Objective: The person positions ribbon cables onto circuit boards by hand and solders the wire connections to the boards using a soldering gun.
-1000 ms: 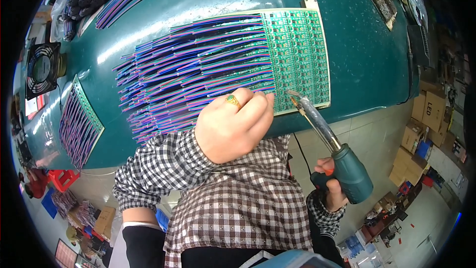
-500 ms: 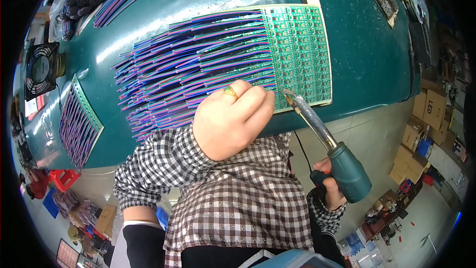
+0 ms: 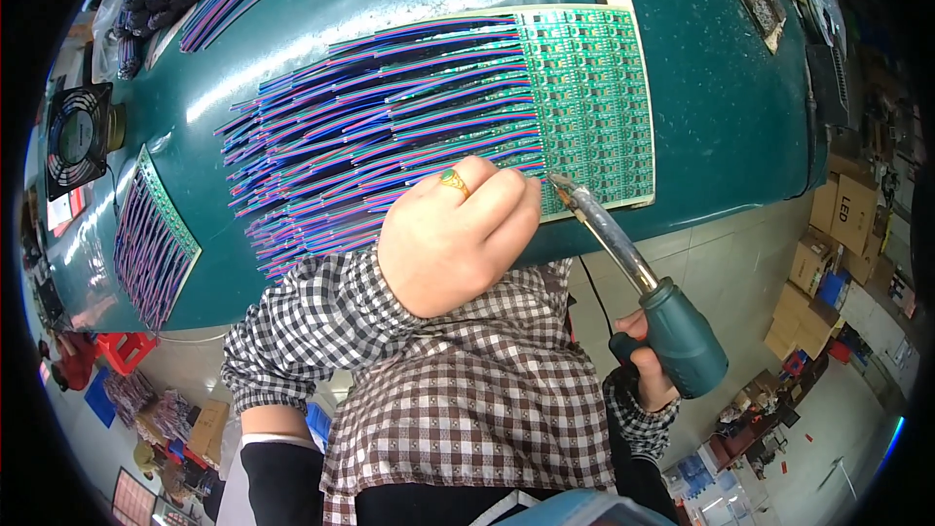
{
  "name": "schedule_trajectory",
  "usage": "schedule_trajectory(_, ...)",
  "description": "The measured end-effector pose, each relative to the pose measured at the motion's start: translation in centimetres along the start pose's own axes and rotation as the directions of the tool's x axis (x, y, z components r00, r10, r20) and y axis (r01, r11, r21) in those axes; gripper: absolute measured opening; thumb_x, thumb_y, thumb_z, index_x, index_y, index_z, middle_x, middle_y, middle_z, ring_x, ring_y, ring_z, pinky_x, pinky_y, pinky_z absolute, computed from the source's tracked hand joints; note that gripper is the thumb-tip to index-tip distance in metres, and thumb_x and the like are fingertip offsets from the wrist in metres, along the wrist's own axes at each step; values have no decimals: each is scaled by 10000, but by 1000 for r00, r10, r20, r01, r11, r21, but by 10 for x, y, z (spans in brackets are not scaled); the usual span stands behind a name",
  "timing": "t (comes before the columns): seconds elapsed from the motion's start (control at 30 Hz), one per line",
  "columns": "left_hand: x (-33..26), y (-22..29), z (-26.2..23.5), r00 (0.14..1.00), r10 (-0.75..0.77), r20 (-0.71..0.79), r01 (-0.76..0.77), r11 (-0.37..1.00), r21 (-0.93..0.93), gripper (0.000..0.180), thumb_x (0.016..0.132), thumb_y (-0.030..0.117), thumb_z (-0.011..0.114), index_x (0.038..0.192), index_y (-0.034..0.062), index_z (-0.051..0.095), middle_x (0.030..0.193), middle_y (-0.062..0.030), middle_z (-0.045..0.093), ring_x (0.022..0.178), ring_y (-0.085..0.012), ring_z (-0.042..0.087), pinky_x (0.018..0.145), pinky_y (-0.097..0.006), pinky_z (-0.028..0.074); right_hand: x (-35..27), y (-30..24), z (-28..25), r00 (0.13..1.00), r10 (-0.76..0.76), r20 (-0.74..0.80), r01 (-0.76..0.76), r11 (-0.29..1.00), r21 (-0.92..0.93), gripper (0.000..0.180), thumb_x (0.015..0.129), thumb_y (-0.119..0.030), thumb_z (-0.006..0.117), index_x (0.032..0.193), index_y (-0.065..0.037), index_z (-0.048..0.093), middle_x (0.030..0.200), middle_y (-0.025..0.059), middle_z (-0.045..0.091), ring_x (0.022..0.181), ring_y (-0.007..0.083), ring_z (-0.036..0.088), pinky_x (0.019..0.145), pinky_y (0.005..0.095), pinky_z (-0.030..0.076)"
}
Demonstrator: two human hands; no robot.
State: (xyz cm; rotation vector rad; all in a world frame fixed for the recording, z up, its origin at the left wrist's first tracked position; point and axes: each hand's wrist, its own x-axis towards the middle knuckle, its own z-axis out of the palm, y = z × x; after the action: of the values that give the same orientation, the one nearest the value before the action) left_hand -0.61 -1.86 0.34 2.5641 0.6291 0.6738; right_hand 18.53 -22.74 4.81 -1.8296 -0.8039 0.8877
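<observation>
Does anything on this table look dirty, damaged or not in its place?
One thing only: the block at the far right of the table is blotched dark brown, perhaps grime or burning. I see no clear spill; the circuit board and its wires look orderly.

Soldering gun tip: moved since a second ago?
Yes: the soldering gun tip has moved left relative to the circuit board, closer to the wires.

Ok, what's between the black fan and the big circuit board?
In the head view: a strip of teal tabletop, then rows of coloured wires reaching the board.
</observation>
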Motion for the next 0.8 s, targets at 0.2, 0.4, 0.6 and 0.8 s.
schedule_trajectory(0.2,1,1,-1,1000,-5,-2,5,1000,-2,365,652,57,657,1004,-33,690,913,-72,614,783,-203,619,650,-302,537,-1,1,-1,1000,-8,7,8,1000,-18,615,645,-339,935,1007,68,649,825,92,711,749,163,687,692,269,545)
schedule_trajectory(0.4,0,0,0,1000,-4,4,4,1000,-6,370,655,55,655,1012,-37,686,914,-76,611,789,-204,618,657,-303,537,-4,4,-1,999,-37,-18,38,998,53,632,662,-317,929,1054,85,638,825,107,704,760,196,697,714,300,562)
schedule_trajectory(0.6,0,1,-1,1000,-15,18,15,1000,-14,367,663,54,654,1016,-42,681,919,-80,610,795,-207,618,668,-306,537,-6,8,-2,997,-60,-54,63,996,64,666,662,-347,924,1060,98,631,846,135,712,777,231,710,758,353,581)
schedule_trajectory(0.8,-1,2,1,1000,-19,15,19,1000,1,354,673,55,656,1014,-37,682,928,-77,614,797,-205,619,667,-304,539,-2,-14,14,987,67,-146,-45,988,148,651,680,-379,907,1058,84,648,884,139,722,777,217,708,743,332,573)
